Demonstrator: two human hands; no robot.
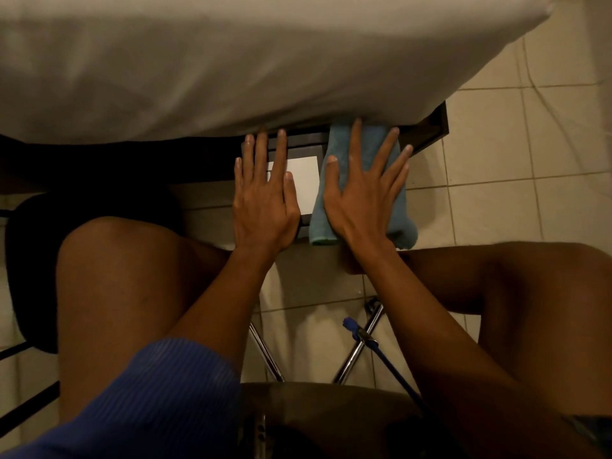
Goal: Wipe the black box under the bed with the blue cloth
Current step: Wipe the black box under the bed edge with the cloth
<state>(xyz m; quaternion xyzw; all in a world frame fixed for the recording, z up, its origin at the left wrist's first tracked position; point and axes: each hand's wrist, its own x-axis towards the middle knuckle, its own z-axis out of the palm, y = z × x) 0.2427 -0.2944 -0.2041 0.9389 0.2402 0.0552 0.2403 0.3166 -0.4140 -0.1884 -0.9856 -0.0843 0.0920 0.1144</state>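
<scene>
- Beige tiled floor point(496, 154) carries a rigid black box point(427, 134) jutting from under the white-sheeted bed point(231, 61).
- Soft, limp folded blue cloth point(361, 223) drapes the box.
- Right hand point(361, 193) flat, fingers apart, pressing it.
- Left hand point(265, 207) splayed, bracing the box; neither grip closed.

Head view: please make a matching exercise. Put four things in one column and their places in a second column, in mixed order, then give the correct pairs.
Things:
1. left hand
2. right hand
3. cloth
4. bed

Places:
A. above the box's far end
B. flat on the cloth
C. on the box, right of the white label
D. flat on the box, partly over the label

Pairs: 1-D, 2-B, 3-C, 4-A
</scene>
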